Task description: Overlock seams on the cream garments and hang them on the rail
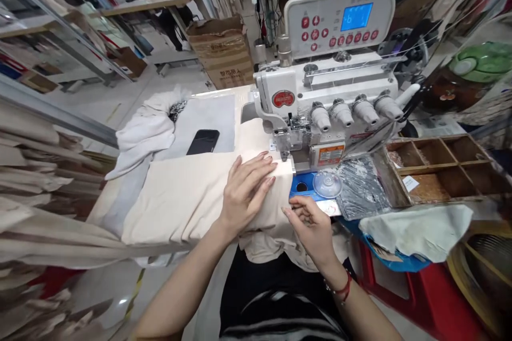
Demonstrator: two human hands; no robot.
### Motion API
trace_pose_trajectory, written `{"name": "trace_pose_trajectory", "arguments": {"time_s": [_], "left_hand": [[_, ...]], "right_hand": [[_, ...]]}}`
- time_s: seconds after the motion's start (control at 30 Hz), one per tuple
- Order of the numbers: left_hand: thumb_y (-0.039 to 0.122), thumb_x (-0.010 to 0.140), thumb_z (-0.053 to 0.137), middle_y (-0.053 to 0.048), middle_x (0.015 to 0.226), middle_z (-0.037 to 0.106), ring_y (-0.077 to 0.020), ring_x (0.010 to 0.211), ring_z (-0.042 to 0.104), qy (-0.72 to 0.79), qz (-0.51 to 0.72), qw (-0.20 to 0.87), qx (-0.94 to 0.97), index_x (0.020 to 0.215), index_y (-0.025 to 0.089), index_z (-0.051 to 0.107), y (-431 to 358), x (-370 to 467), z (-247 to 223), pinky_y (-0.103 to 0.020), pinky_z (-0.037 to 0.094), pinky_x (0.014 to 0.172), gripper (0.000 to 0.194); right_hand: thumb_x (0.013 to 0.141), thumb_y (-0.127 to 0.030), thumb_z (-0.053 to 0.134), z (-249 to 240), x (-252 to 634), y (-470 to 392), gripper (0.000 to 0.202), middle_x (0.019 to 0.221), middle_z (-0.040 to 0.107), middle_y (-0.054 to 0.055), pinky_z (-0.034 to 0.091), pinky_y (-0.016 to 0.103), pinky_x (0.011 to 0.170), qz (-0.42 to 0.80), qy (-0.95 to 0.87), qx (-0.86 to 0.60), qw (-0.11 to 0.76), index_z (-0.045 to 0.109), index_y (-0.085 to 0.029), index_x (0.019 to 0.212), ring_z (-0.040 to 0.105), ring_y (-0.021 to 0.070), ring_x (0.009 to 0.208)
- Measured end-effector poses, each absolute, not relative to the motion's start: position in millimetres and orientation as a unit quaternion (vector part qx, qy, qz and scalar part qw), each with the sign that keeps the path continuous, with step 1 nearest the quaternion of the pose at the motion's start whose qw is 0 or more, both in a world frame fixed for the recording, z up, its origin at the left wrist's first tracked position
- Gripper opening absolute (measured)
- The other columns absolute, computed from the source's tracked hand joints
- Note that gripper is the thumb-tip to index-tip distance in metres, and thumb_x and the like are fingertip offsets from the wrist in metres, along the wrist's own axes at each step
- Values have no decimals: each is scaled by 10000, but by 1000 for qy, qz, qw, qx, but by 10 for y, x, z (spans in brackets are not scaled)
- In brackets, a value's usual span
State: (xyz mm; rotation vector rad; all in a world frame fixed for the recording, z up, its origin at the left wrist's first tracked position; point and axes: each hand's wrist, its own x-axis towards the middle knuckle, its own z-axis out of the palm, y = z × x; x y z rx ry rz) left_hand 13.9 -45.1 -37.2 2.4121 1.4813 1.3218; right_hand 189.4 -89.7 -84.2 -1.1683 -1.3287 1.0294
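Cream fabric point(188, 192) is spread over the machine table, and its near edge hangs down toward my lap. My left hand point(248, 186) lies flat on the fabric with the fingers stretched out, just left of the needle area. My right hand point(310, 224) is at the fabric's right edge, its thumb and index finger pinched together; whether the edge is between them is hard to make out. Just beyond both hands stands a white overlock sewing machine point(340, 72), and part of the fabric lies by its presser foot point(285, 152).
A black phone point(203, 141) and a bunched white cloth point(146, 128) lie at the table's left. To the right are a clear round dish point(327, 185), a plastic-wrapped packet point(362, 186) and a divided wooden tray point(436, 170). A cardboard box point(222, 50) stands behind. Another person sits far off.
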Motion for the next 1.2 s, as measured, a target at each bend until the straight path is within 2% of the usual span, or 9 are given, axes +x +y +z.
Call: {"name": "trace_pose_trajectory", "arguments": {"time_s": [0.2,0.37,0.47,0.53,0.6,0.8,0.93,1.07,1.2], "left_hand": [[248,1013,613,-101,1422,659,-245,1407,574,490,426,28,761,1298,229,683,-612,68,-392,-467,377,1256,294],[313,970,686,-118,1507,575,-258,1432,535,573,448,25,686,1436,253,593,-986,-140,-685,-412,458,1196,479],[391,964,690,-128,1434,629,-260,1366,585,608,433,27,665,1455,239,579,-1128,-237,-955,-394,492,1150,525],[416,971,675,-122,1387,659,-256,1309,620,614,425,18,665,1440,238,595,-1160,-253,-1066,-380,512,1113,508],[425,981,656,-117,1383,662,-256,1293,626,620,423,9,660,1438,243,596,-1162,-239,-1103,-379,510,1102,496],[451,995,620,-139,1370,665,-286,1280,628,631,408,13,659,1418,213,608,-1154,-187,-1073,-412,497,1099,486],[455,1001,596,-138,1361,667,-291,1275,636,637,399,14,659,1393,210,616,-1158,-204,-1086,-415,512,1084,463],[478,1006,566,-131,1314,694,-292,1233,659,642,378,23,666,1372,208,621,-1177,-281,-1120,-449,523,1086,457],[474,981,592,-107,1156,764,-289,1111,711,659,393,-9,641,1163,216,710,-1204,-288,-1222,-459,549,1042,337]], "right_hand": [[868,-318,675,-970,1879,-1175,294,610,513,-41,427,238,544,468,-604,-473,438,535,-219,629,473,128,566],[902,-395,649,-1604,1917,-1606,207,649,603,-22,501,251,544,476,-536,-531,453,593,-226,796,588,159,580],[904,-400,668,-1934,1990,-1764,246,949,713,68,545,260,529,450,-487,-570,485,568,-220,1040,629,146,586],[901,-392,689,-2038,2018,-1804,326,1297,640,166,574,270,556,432,-473,-581,503,533,-222,1131,641,118,611],[896,-394,716,-2065,2013,-1801,322,1405,562,175,570,260,552,424,-476,-579,509,554,-222,1114,613,87,588],[874,-395,709,-2066,1935,-1637,296,929,602,59,536,288,649,413,-521,-553,502,615,-216,658,589,165,718],[862,-465,674,-2088,1983,-1397,321,860,607,63,539,340,752,425,-547,-526,494,653,-229,645,596,210,792],[855,-502,663,-1881,2092,-1315,429,580,502,7,496,352,642,468,-593,-477,450,560,-249,524,554,217,627],[884,-506,646,-1618,2238,-1600,544,488,449,-3,410,360,513,534,-623,-425,383,416,-248,465,502,212,479]]}}
